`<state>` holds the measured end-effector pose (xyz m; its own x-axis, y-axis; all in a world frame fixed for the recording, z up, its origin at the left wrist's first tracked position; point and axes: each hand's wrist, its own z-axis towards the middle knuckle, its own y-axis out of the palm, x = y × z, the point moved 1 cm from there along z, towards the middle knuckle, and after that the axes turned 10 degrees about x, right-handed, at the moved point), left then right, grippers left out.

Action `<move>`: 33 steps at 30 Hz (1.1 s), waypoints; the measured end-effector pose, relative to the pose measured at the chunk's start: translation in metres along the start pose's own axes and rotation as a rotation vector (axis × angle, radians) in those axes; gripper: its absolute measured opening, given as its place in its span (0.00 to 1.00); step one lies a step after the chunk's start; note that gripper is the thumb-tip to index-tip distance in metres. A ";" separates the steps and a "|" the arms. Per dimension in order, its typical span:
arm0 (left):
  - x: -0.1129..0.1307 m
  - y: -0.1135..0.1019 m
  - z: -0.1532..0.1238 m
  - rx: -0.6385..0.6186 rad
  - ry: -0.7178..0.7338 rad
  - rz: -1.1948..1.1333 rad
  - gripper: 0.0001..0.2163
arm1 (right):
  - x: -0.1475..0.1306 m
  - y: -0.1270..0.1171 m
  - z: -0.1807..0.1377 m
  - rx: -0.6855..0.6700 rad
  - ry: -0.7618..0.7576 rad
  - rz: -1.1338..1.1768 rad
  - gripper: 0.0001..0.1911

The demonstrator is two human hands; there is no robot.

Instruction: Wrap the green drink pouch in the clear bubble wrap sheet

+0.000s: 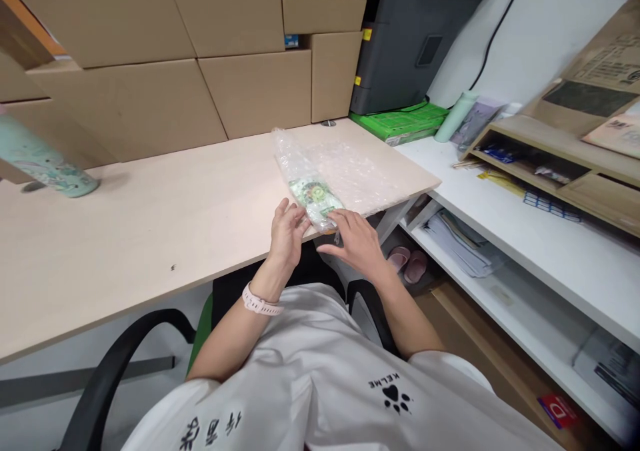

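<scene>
A green and white item [316, 200] lies rolled in clear bubble wrap [350, 171] on the light wooden desk [150, 224], near its front edge. My left hand [289, 233] rests at the near end of the roll, fingers stretched out against it. My right hand [356, 240] lies on the roll's right side, fingers spread flat over the wrap. A white band sits on my left wrist.
Cardboard boxes [200, 71] are stacked along the back of the desk. A pale green bottle [45, 164] lies at far left. A dark printer [415, 38] stands at the back right. White shelves [525, 238] with papers run along the right. Chair armrests [115, 371] flank me.
</scene>
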<state>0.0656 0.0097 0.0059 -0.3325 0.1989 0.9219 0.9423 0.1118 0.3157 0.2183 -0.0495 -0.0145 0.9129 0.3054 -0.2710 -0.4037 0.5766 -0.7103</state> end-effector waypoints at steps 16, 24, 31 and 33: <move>-0.009 0.071 0.003 -0.517 0.507 0.334 0.19 | 0.048 0.016 0.016 0.346 0.725 0.626 0.19; -0.021 0.074 0.023 -0.530 0.603 0.428 0.20 | 0.067 0.007 0.005 0.191 0.883 0.853 0.20; -0.032 0.069 0.029 -0.601 0.735 0.509 0.33 | 0.069 0.012 0.002 0.391 0.983 0.732 0.22; -0.034 0.068 0.030 -0.599 0.784 0.532 0.30 | 0.073 0.012 0.000 0.390 0.923 0.686 0.21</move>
<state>0.1399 0.0398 -0.0112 0.0367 -0.6102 0.7914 0.8945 -0.3330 -0.2982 0.2806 -0.0202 -0.0425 0.1380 0.0739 -0.9877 -0.6666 0.7445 -0.0374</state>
